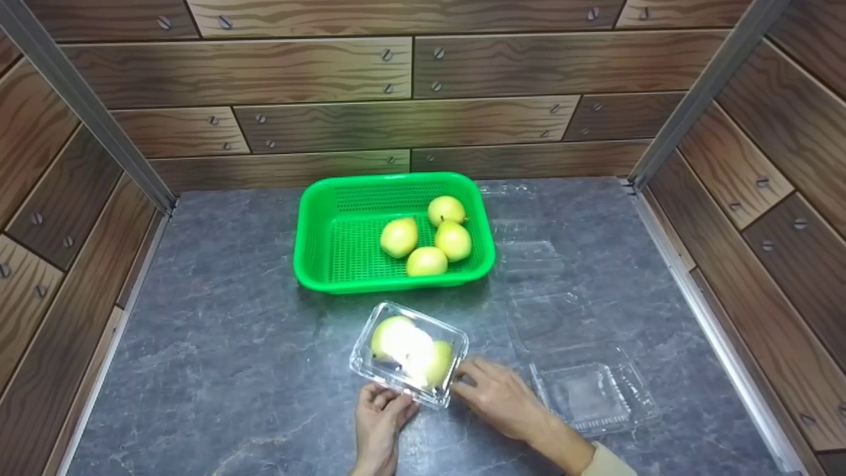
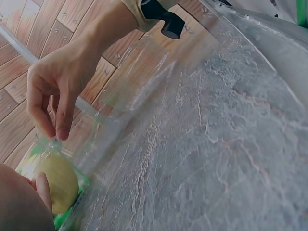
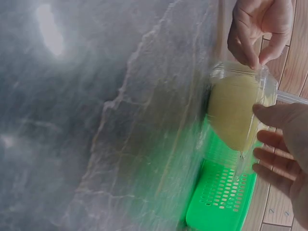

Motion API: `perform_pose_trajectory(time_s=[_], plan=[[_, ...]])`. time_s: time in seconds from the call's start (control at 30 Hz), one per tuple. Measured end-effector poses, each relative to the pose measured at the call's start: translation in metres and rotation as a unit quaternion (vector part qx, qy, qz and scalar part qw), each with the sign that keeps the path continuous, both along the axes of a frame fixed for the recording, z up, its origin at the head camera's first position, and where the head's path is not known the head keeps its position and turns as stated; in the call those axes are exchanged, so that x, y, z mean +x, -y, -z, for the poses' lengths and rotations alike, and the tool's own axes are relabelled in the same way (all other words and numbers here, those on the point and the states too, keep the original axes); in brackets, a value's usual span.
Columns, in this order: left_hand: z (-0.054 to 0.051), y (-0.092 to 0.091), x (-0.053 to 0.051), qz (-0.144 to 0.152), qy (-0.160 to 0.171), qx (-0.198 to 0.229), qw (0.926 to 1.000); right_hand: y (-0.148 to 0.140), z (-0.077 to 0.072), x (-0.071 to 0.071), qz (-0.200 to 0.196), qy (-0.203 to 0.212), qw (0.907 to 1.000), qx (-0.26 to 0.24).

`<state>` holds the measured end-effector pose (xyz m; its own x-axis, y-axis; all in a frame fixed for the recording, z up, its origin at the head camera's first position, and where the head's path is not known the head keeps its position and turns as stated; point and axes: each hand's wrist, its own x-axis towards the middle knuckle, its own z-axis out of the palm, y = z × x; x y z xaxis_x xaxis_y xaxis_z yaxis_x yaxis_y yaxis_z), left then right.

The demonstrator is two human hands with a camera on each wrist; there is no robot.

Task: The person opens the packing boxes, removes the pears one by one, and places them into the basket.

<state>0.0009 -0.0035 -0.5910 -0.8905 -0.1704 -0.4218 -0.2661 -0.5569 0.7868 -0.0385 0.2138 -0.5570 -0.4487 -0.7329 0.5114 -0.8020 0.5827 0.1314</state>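
Note:
A clear plastic clamshell box (image 1: pixel 456 338) with yellow-green pears (image 1: pixel 390 334) inside is tilted in front of the basket, its lid down over them. Glare hides part of its top. My left hand (image 1: pixel 380 420) pinches the box's near edge between thumb and fingers. At the box's right side is my right hand (image 1: pixel 499 396); in the left wrist view, this right hand (image 2: pixel 65 82) has thumb and forefinger together on the plastic rim. The right wrist view shows one pear (image 3: pixel 233 110) through the box wall, between the two hands.
Behind the box stands a green plastic basket (image 1: pixel 357 285) with several pears (image 1: pixel 399 238) in its right half. An open clear clamshell (image 1: pixel 588 396) lies at the right, with more clear plastic containers (image 1: pixel 529 254) behind it. Wood-patterned walls enclose the grey marbled table.

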Motion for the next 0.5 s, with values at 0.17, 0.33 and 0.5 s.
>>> perform_pose_trajectory(time_s=[0.17, 0.33, 0.5], plan=[[0.0, -0.001, -0.001, 0.002, -0.011, 0.015, 0.9998, -0.001, 0.003, -0.007, -0.062, -0.057, 0.996, 0.029], [0.0, -0.002, -0.001, 0.011, -0.011, 0.004, 0.9999, -0.003, 0.006, -0.013, -0.097, -0.119, 0.986, 0.065], [0.001, -0.003, -0.002, 0.007, -0.012, 0.002, 0.9999, -0.002, 0.009, -0.015, -0.135, -0.155, 0.9748, 0.087]])
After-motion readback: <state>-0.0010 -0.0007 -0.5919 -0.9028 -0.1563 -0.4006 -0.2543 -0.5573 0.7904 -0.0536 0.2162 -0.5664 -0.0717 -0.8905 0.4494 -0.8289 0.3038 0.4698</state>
